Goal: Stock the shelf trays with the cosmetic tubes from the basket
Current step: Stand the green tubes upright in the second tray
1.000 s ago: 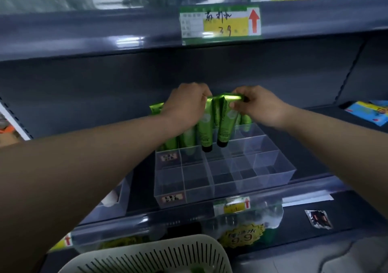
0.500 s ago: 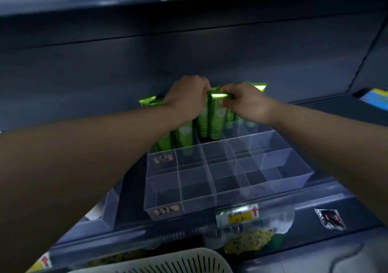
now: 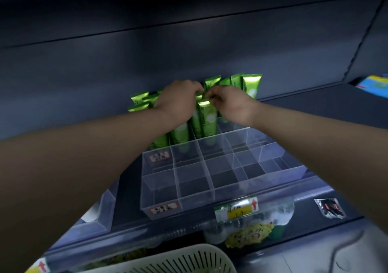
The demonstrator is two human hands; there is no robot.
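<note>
Where the basket [image 3: 184,260] rim shows at the bottom edge, a price tag [image 3: 235,209] hangs just beyond it on the lip of the shelf [image 3: 325,98]. Behind the tag a clear tray [image 3: 178,201] stands on the shelf, divided into compartments. Green tubes [image 3: 252,85] stand upright in its rear rows, against the back panel. Both arms reach over the tray to them. The right grip [image 3: 233,104] pinches the crimped top of one tube [image 3: 207,119], which stands in a middle rear compartment. Touching it, the left grip [image 3: 178,102] curls its fingers over the tops of the neighbouring tubes.
</note>
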